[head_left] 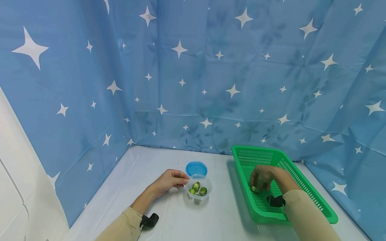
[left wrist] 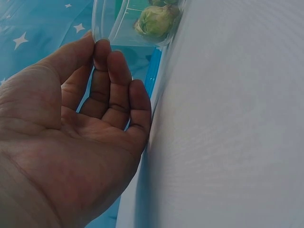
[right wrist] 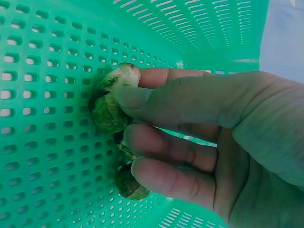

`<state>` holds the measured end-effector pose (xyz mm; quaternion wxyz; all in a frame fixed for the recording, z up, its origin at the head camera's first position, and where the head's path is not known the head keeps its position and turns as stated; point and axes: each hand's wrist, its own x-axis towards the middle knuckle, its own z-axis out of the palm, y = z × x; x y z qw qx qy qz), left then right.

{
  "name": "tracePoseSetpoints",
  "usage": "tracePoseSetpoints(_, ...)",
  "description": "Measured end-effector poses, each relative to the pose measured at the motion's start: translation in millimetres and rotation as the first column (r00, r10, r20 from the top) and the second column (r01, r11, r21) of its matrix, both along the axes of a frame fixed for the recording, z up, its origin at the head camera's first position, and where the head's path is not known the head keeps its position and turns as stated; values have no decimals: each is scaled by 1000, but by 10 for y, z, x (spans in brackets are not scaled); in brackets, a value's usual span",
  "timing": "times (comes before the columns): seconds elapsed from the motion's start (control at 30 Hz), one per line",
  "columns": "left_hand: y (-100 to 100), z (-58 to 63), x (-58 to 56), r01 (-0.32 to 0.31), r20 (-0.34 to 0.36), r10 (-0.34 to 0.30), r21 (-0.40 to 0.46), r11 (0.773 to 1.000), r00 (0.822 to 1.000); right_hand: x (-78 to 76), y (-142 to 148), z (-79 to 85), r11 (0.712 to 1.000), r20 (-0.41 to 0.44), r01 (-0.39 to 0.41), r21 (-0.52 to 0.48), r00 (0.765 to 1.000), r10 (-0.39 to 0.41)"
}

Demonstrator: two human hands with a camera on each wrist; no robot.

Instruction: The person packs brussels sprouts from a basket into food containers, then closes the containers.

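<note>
Head view: there's a clear tub [head_left: 208, 183] on the white worktop [head_left: 175, 221] with three Brussels sprouts [head_left: 203, 191] in it, and a round blue lid [head_left: 196, 168] lies just behind the tub. Well over to the right of the tub sits a green basket [head_left: 268, 217] with slotted walls. The left hand [head_left: 171, 179] is at the tub's left side, fingertips on the rim, and the right hand [head_left: 265, 177] is down inside the basket with a sprout [head_left: 254, 189] in its fingers

Left wrist view: you can see the tub's rim pinched between thumb and index finger, with the other fingers gently bent and bunched close together. One pale green sprout shows through the tub wall, plus a bit of another cut off by the frame

Right wrist view: the right hand has its sprout pinched between thumb and index finger against the basket mesh, other fingers half curled. It's green and leafy with a whitish, brown-edged cut end. Below it there's a darker loose sprout [right wrist: 130, 183], partly hidden by fingertips
</note>
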<state>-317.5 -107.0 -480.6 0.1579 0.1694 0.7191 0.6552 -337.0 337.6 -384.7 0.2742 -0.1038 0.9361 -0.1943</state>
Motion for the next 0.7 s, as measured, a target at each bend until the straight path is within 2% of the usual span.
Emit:
tracePoseSetpoints(0.13, 0, -3, 1, -1, 0, 1, 0, 1000, 1000, 1, 3, -13, 1000, -5, -1, -11, 1000, 1)
tracePoseSetpoints(0.33, -2, -7, 2, -1, 1, 1, 0, 1000, 1000, -34, 39, -11, 991, -32, -30, -132, 999, 27)
tracePoseSetpoints(0.43, -1, -8, -2, -2, -2, 2, -3, 1000, 1000, -98, 84, -7, 981, -117, -103, -162, 990, 84)
tracePoseSetpoints(0.53, -1, -6, -3, -1, -3, 1, -3, 1000, 1000, -145, 114, -5, 970, -212, -163, -178, 969, 124)
tracePoseSetpoints(0.6, 1, -4, -2, -1, -1, 1, -1, 1000, 1000, -156, 115, -6, 964, -244, -176, -198, 962, 125)
tracePoseSetpoints(0.7, 0, -9, -6, 0, 1, 0, 0, 1000, 1000, -154, 112, -9, 957, -249, -150, -248, 965, 87)
